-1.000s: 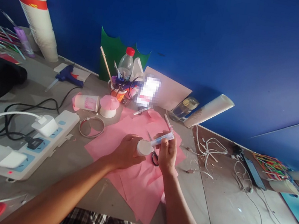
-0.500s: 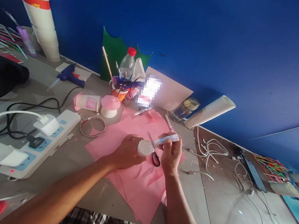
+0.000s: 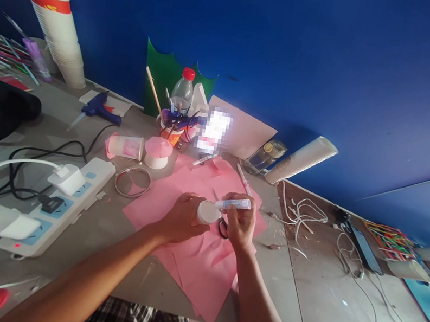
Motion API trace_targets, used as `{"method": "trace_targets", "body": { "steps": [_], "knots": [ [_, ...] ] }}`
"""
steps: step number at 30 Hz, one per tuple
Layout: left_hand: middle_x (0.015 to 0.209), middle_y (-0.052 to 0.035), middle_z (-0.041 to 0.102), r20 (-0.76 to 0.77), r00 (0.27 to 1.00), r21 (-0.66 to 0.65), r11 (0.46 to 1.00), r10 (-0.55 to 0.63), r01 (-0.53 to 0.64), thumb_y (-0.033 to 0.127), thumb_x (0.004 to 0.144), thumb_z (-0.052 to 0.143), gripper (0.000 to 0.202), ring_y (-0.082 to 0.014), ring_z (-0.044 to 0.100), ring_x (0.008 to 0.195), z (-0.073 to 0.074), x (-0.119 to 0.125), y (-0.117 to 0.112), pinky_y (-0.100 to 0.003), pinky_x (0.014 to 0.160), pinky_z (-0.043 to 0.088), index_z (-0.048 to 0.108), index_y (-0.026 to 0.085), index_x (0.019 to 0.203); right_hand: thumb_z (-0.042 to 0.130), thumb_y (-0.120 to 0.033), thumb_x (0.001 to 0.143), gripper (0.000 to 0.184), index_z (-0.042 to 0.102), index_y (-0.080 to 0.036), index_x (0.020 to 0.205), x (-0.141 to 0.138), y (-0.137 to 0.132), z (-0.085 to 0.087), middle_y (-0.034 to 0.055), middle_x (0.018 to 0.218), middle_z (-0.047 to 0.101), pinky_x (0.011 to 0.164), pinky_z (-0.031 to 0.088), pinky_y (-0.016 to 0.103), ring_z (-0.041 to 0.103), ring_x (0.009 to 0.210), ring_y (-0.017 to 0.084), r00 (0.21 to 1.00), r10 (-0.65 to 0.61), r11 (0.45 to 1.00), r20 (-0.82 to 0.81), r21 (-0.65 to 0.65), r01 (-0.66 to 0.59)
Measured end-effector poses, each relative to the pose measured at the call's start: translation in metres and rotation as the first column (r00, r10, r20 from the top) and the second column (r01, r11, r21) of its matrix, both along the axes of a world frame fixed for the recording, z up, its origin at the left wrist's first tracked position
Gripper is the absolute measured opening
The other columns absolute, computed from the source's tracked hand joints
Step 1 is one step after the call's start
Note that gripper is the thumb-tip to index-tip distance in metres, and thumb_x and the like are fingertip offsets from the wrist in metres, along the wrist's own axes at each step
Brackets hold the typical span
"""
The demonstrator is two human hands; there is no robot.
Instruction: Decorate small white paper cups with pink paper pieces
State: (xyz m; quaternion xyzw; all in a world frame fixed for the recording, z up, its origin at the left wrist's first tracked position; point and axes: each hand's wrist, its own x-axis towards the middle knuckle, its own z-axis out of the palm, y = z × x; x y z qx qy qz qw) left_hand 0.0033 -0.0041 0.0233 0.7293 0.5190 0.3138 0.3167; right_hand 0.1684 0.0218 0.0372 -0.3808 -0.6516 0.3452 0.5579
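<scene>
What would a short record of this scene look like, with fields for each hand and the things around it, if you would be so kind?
Left hand: holds a small white cylinder
Right hand: holds a white tube with blue marking
Under the hands: black-handled scissors on pink paper sheets
Nearby: a white power strip, a blue hot glue gun, a red-capped plastic bottle

Head-worn view — forward and down, close over left hand (image 3: 184, 219), right hand (image 3: 241, 225)
</scene>
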Motion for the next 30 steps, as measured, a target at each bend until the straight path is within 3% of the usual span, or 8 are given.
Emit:
{"method": "trace_targets", "body": {
  "steps": [6, 13, 22, 30],
  "knots": [
    [0.108, -0.0063, 0.063, -0.014, 0.999, 0.021, 0.999, -0.034, 0.035, 0.028, 0.072, 0.061, 0.026, -0.0284, 0.051, 0.116, 0.012, 0.001, -0.001, -0.042, 0.096, 0.041, 0.057, 0.022, 0.097, 0.056, -0.021, 0.083, 0.012, 0.045, -0.022, 0.088, 0.009, 0.002, 0.004, 0.0022, 0.088, 0.060, 0.063, 0.045, 0.030, 0.056, 0.071, 0.014, 0.995, 0.094, 0.996, 0.023, -0.003, -0.094],
    [0.107, -0.0064, 0.063, -0.008, 1.000, 0.026, 0.999, -0.030, 0.030, 0.031, 0.072, 0.063, 0.025, -0.0294, 0.051, 0.116, 0.010, 0.000, -0.002, -0.043, 0.097, 0.041, 0.058, 0.022, 0.095, 0.056, -0.015, 0.079, 0.012, 0.049, -0.022, 0.084, 0.021, 0.007, 0.003, 0.0020, 0.086, 0.060, 0.071, 0.043, 0.031, 0.056, 0.080, 0.017, 0.975, 0.209, 0.978, 0.073, -0.047, -0.206],
    [0.114, -0.0074, 0.060, 0.026, 1.000, 0.010, 1.000, -0.010, 0.010, 0.031, 0.069, 0.066, 0.038, -0.0300, 0.047, 0.120, 0.005, -0.001, -0.001, -0.044, 0.100, 0.039, 0.054, 0.021, 0.105, 0.063, -0.018, 0.071, 0.013, 0.054, -0.023, 0.078, 0.019, 0.010, 0.002, 0.0018, 0.089, 0.055, 0.070, 0.043, 0.032, 0.053, 0.079, 0.016, 0.886, 0.301, 0.920, -0.354, -0.135, -0.367],
    [0.115, -0.0085, 0.059, 0.027, 0.999, 0.079, 0.996, -0.033, 0.031, 0.033, 0.071, 0.065, 0.037, -0.0296, 0.047, 0.120, -0.007, -0.002, 0.001, -0.045, 0.101, 0.039, 0.053, 0.020, 0.104, 0.066, -0.020, 0.065, 0.015, 0.052, -0.023, 0.071, 0.020, 0.012, 0.003, 0.0023, 0.086, 0.053, 0.073, 0.042, 0.036, 0.052, 0.079, 0.018, 0.874, 0.318, 0.874, -0.367, -0.245, -0.420]
  ]
}}
